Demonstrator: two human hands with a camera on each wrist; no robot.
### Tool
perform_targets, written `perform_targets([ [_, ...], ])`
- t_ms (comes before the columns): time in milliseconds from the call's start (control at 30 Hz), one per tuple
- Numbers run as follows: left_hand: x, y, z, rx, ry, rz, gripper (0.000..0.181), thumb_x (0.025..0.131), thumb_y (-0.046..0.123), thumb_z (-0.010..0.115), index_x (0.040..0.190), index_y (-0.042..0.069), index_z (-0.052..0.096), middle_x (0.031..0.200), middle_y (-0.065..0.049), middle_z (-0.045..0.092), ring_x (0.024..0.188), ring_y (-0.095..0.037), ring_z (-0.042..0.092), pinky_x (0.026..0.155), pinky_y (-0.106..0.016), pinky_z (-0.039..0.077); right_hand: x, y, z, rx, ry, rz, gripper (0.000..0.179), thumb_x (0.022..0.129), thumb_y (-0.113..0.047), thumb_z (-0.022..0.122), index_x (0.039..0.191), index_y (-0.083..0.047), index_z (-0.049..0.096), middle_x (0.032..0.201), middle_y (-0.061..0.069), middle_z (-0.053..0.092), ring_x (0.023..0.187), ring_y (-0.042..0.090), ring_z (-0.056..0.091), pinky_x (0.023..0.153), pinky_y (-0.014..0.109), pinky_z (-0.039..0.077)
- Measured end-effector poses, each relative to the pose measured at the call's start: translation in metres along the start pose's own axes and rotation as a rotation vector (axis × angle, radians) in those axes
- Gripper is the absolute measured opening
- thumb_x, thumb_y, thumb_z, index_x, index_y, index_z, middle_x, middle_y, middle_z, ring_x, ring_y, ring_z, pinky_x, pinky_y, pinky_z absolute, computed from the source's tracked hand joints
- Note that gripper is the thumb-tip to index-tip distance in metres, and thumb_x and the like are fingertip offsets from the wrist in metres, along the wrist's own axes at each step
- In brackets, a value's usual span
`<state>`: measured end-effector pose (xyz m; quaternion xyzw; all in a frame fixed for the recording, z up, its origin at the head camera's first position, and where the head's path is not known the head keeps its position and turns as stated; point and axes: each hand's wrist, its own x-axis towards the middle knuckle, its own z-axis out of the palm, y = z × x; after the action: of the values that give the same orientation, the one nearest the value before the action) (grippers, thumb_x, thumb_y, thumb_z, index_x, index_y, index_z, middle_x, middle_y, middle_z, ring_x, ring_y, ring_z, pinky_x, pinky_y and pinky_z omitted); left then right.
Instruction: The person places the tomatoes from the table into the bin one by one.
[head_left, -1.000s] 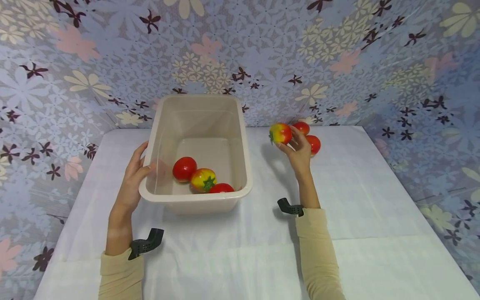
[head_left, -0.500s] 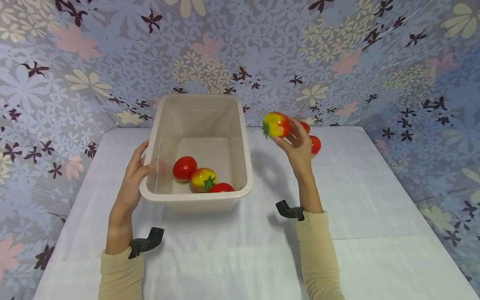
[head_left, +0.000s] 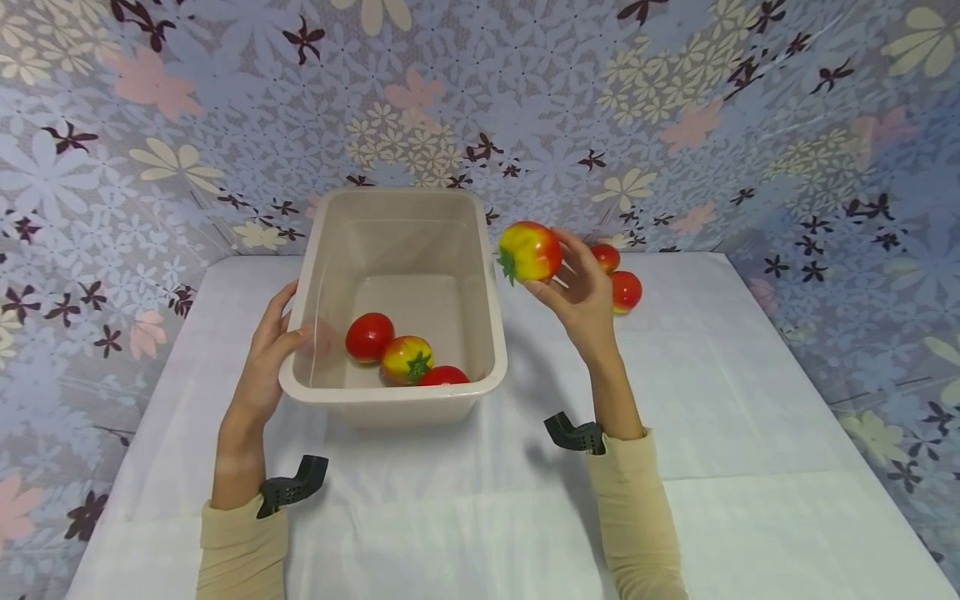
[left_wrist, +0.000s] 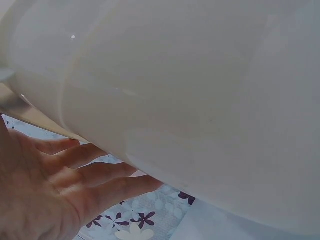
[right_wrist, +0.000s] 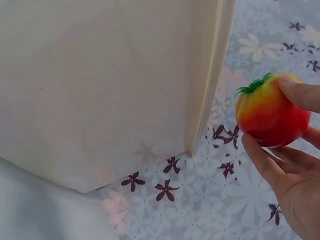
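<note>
My right hand [head_left: 585,308] pinches a glossy red-and-yellow tomato [head_left: 528,252] with a green leafy top. It holds the tomato up just right of the beige plastic bin [head_left: 491,333]; the right wrist view shows the tomato [right_wrist: 272,112] between thumb and fingers, apart from the bin wall. At the bin's left side, my left hand [head_left: 258,367] grips the rim, its fingers along the outer wall [left_wrist: 200,100]. Inside the bin lie a red tomato [head_left: 369,337], a yellow-red tomato [head_left: 407,360] and another red one partly hidden by the front rim.
Two more red tomatoes [head_left: 626,292] lie on the white-covered table [head_left: 735,375], behind and right of my right hand. A flowered cloth backdrop [head_left: 540,108] rises behind the table and along both sides.
My right hand has lifted the tomato off the table area beside the other two and carried it left toward the bin's right rim. My left hand and the bin have stayed put.
</note>
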<state>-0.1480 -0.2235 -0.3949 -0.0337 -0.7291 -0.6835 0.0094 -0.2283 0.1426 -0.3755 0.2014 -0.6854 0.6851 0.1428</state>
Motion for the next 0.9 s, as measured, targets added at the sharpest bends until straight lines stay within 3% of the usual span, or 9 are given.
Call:
perform_targets([
  [133,0.0,0.0,0.0,-0.013,-0.003,0.005,0.058,0.099,0.025,0.042,0.154,0.025,0.025,0.155,-0.016,0.034,0.132,-0.03,0.041,0.089,-0.022,0.05,-0.003,-0.006,0.005,0.006,-0.026,-0.028,0.062,0.082,0.01,0.068,0.139,0.0,0.048,0.138,0.011,0.055,0.123,0.029,0.057,0.095,0.031,0.051],
  [467,0.0,0.0,0.0,0.01,-0.003,-0.001,0.058,0.099,0.025,0.042,0.155,0.026,0.025,0.156,-0.014,0.033,0.133,-0.029,0.04,0.101,-0.045,0.042,-0.01,-0.012,0.023,0.013,-0.115,-0.032,0.066,0.08,0.017,0.064,0.141,0.006,0.041,0.14,0.009,0.052,0.127,0.028,0.054,0.098,0.034,0.05],
  [733,-0.001,-0.001,-0.001,0.019,0.005,-0.01,0.058,0.099,0.024,0.041,0.155,0.025,0.025,0.156,-0.015,0.033,0.133,-0.028,0.04,0.1,-0.041,0.045,-0.013,-0.008,0.03,-0.02,-0.189,-0.066,0.069,0.077,0.018,0.066,0.141,0.007,0.042,0.142,0.021,0.049,0.121,0.017,0.057,0.103,0.033,0.047],
  [900,0.0,-0.001,0.001,0.0,0.002,-0.002,0.059,0.098,0.024,0.041,0.155,0.025,0.024,0.156,-0.016,0.033,0.134,-0.032,0.038,0.105,-0.063,0.033,-0.014,-0.004,0.034,-0.075,-0.211,-0.095,0.068,0.078,0.012,0.07,0.14,0.006,0.045,0.141,0.022,0.05,0.124,0.02,0.055,0.109,0.038,0.041],
])
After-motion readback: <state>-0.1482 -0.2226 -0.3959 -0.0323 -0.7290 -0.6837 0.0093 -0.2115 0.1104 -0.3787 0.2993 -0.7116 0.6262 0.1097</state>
